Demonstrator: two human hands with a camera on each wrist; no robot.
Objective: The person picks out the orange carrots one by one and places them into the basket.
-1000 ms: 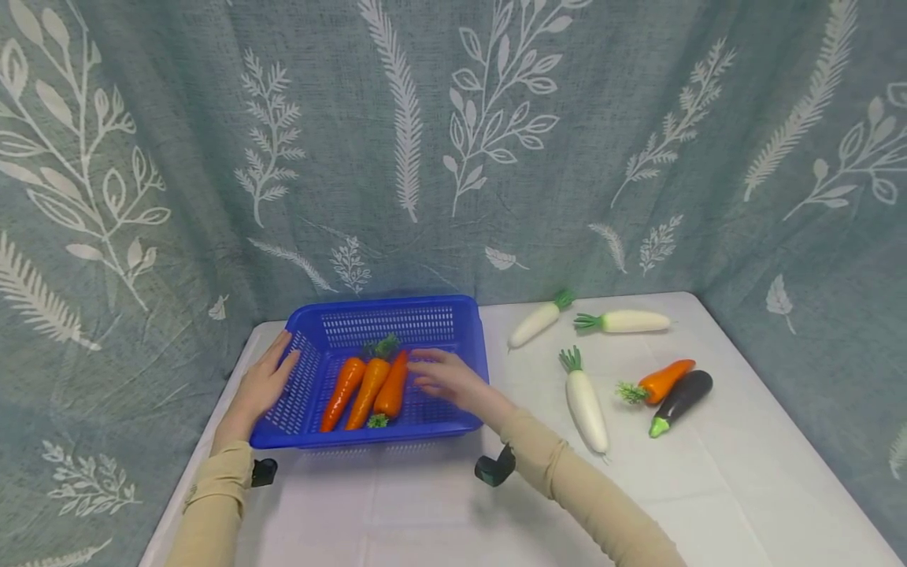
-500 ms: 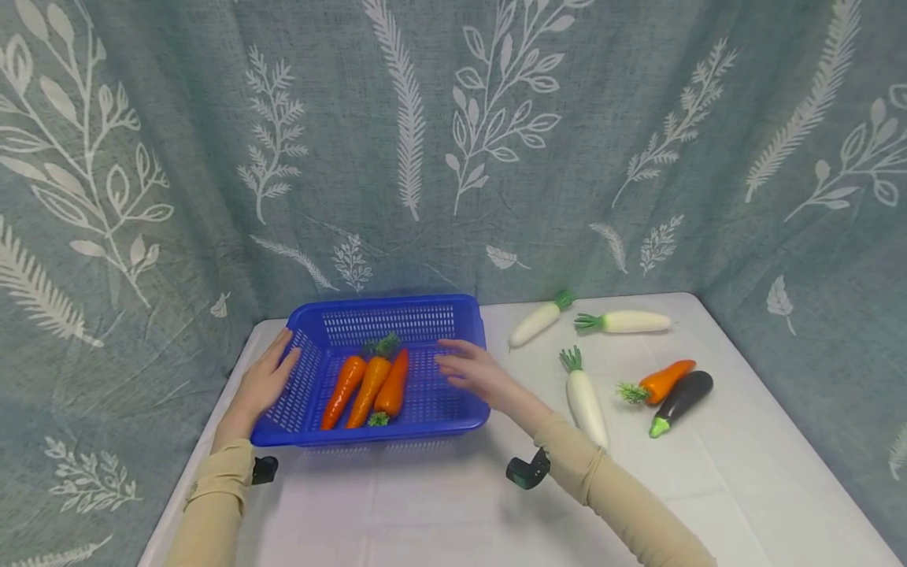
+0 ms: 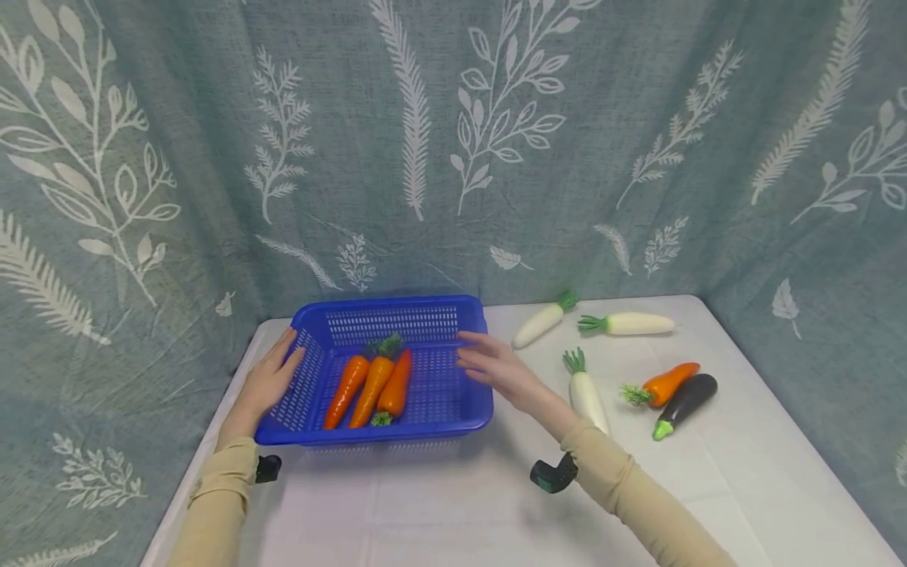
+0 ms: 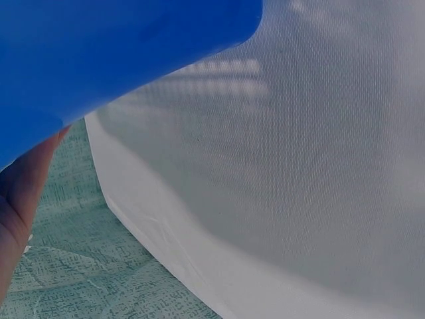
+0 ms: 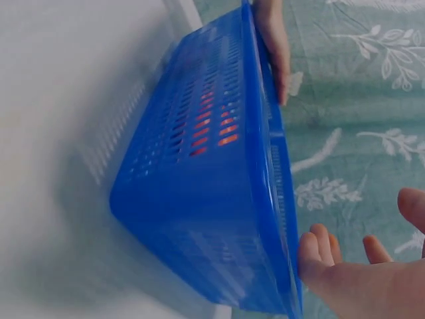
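Note:
In the head view, a blue plastic basket (image 3: 397, 431) stands at the left of the table with three orange carrots (image 3: 373, 392) lying side by side in it. My left hand (image 3: 265, 383) rests at the basket's left rim, its fingers extended and thumb spread apart. My right hand (image 3: 499, 368) is at the right rim, fingers loosely extended over the edge and holding nothing. In the right wrist view, the right hand's fingers (image 5: 319, 249) overlap the rim, and the left hand (image 5: 273, 46) shows at the far end.
On the white table (image 3: 453, 504), right of the basket, lie three white radishes (image 3: 586, 398), another carrot (image 3: 669, 383) and a dark eggplant (image 3: 687, 402). A patterned green curtain (image 3: 368, 157) hangs behind and along both sides of the table.
My right hand has moved right, from over the carrots inside the basket to its right rim. My left hand has stayed at the left rim. The carrots lie as before.

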